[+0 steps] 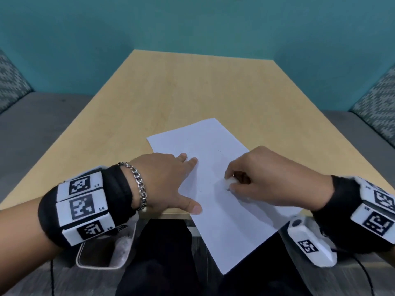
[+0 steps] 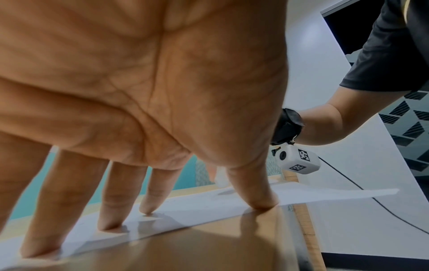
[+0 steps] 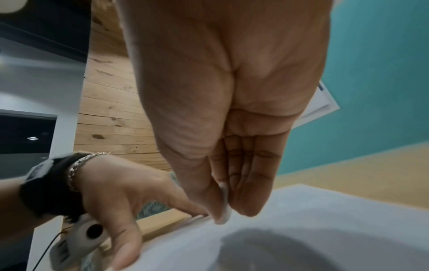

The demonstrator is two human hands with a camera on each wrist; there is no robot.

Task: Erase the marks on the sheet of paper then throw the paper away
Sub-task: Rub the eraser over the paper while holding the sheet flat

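Currently the erasing is the step in hand: the right hand (image 1: 254, 178) pinches a small white eraser (image 1: 227, 183) between thumb and fingertips and holds it down on the sheet of paper (image 1: 213, 167), right of the frame's centre in the head view. The left hand (image 1: 168, 182) lies spread and flat, its straight fingers (image 2: 148, 203) and thumb pressing the sheet's left edge against the worktop (image 1: 181, 92). To do this well, I judge short strokes running away from the pinning hand are best (rubbing toward it would likely buckle the paper), with light pressure where nothing backs the sheet. A few faint marks (image 1: 220, 152) show higher up, toward the far end, so the eraser probably has to travel there too.

The sheet lies flat at the lower centre of the head view, its long axis slanting from upper left to lower right; its near end overhangs the worktop's front edge above the person's lap.
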